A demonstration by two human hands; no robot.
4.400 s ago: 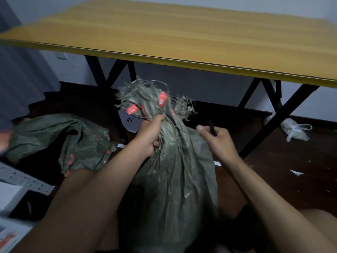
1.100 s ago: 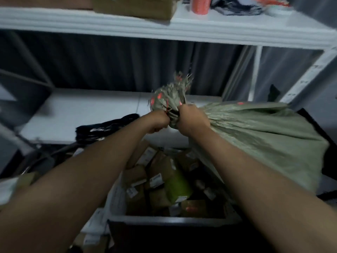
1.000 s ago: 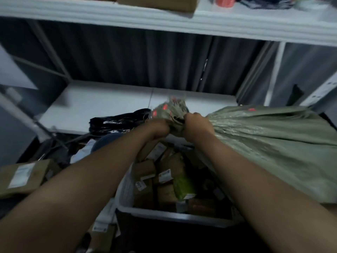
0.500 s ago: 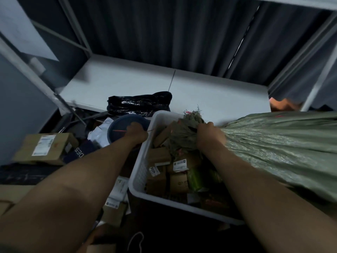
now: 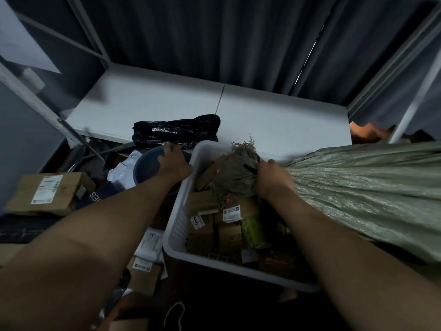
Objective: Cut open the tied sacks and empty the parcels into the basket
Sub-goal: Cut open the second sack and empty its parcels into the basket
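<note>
Two bare hands are reaching forward over a cluttered floor. The right hand is clenching tight around the bunched, frayed neck of a green woven sack, whose bulging body is lying on its side to the right, with the tied mouth hanging over the far right part of the white basket. A thin dark object is showing between the fingers of that hand; what it is cannot be told. The left hand is sitting at the basket's far left corner, fingers curled, beside a round blue tub; whether it is gripping the rim or the tub cannot be told. Inside the basket, brown cardboard parcels with white labels are lying packed together, a green one among them. Left of the basket, a labelled cardboard box is resting on the floor among loose packets. A black plastic bag is lying on the near edge of a pale low shelf beyond the basket, with dark curtains hanging behind.
</note>
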